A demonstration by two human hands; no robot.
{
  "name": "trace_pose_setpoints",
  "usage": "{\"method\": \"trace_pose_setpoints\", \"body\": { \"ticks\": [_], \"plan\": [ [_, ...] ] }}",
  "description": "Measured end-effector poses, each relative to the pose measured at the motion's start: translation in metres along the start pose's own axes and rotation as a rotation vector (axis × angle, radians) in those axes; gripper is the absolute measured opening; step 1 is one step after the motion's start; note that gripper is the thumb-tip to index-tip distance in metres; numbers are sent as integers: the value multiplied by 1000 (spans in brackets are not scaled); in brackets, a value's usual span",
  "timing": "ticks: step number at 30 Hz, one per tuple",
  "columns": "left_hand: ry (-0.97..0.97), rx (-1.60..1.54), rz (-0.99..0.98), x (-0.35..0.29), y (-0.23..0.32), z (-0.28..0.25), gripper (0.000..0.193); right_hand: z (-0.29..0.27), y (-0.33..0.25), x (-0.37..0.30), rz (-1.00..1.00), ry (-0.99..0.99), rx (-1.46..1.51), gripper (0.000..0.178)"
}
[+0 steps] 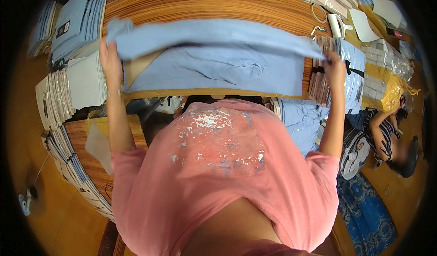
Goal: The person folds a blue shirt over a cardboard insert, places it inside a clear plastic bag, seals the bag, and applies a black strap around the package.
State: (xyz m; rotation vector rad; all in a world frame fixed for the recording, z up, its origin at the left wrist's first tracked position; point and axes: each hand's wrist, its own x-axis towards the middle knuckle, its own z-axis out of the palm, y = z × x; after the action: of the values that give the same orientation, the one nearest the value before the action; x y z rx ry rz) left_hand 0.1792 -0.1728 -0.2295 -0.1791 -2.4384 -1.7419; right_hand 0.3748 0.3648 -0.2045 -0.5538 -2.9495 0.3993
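A light blue shirt (218, 69) lies spread across the table's near edge, creased toward its right half. Its far part (218, 32) is lifted as a long strip between my two hands, blurred by motion. At the strip's left end, my left hand (111, 65) grips the cloth, its fingers pointing away from me and partly smeared. My right hand (335, 68) pinches the strip's right end with bent fingers. A beige flat sheet (142, 68) shows beneath the shirt at its left side.
Folded blue shirts (75, 26) and packed garments (57, 94) stand at left. A tied bundle (350, 69), a tape roll (319, 13), a white handled tool (337, 26) and a yellow-taped package (384, 81) are at right. Another person (380, 135) sits beyond, lower right.
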Motion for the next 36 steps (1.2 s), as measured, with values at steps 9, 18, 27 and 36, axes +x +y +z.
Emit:
{"method": "trace_pose_setpoints", "body": {
  "ticks": [9,18,27,36],
  "plan": [
    [-237,-249,-360,-156,-96,-41,26,53,9,-93,148,-389,-217,13],
    [-368,-156,-392,-175,-98,-61,27,143,-326,27,-845,-299,445,17],
    [-717,-130,-313,-143,-52,-108,17,253,-515,16,-968,-620,82,39],
    [-1246,-297,27,17,-69,-30,41,64,-457,-54,-781,-1378,1157,18]
  ]
}}
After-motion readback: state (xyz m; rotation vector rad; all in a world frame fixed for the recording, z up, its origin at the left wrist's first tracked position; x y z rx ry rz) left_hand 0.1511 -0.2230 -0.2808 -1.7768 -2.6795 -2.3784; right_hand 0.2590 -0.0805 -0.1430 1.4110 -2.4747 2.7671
